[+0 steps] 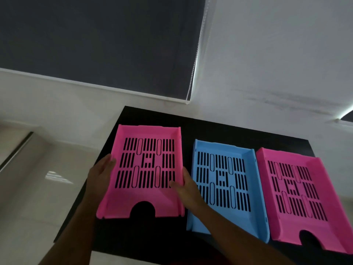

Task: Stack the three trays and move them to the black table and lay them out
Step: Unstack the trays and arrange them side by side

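Left tray [141, 199]: pink, on black tabletop [152, 236], far-left of row.
Left hand [101, 171]: gripping its left wall.
Right hand [186, 186]: gripping its right wall.
Blue tray [221, 213]: middle, flat.
Right tray [315, 213]: pink, touching blue one.

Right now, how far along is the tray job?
Nearly finished. The blue tray and the right pink tray already lie flat, side by side on the black table. In hand: the left pink tray, gripped by the left hand and right hand at its sides. Left: release it; whether it rests fully on the table is unclear.
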Tool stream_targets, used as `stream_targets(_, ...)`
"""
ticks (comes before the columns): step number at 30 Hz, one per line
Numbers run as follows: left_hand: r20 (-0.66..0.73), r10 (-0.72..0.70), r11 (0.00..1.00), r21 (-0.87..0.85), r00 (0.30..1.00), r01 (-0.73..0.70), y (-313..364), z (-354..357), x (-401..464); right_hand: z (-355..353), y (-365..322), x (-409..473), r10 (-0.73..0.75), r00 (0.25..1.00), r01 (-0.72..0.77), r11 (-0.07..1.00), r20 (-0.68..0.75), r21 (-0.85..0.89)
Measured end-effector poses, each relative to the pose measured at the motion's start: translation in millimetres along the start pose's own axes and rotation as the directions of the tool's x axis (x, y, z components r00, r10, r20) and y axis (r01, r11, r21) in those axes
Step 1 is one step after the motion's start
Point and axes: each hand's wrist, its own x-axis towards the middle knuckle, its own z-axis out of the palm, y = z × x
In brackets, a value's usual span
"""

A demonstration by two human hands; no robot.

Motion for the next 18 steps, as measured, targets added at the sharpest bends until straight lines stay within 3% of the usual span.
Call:
stream_targets(7,0.044,-0.034,0.998,0.058,0.998,0.031,-48.7,5.9,17.3,3.8,16.7,20.5,0.139,0.990,-0.140,0.988,-0.029,-0.070)
stream_targets(14,0.064,-0.055,0.989,0.140,0.996,0.046,-44.8,13.8,15.0,3.5,12.0,16.3,0.163,0.986,-0.165,0.973,-0.025,-0.162)
stream_targets(18,0.073,-0.064,0.976,0.212,0.995,0.047,-43.7,18.6,16.4,1.7,20.9,23.5,0.086,0.995,-0.092,0.984,-0.043,-0.154)
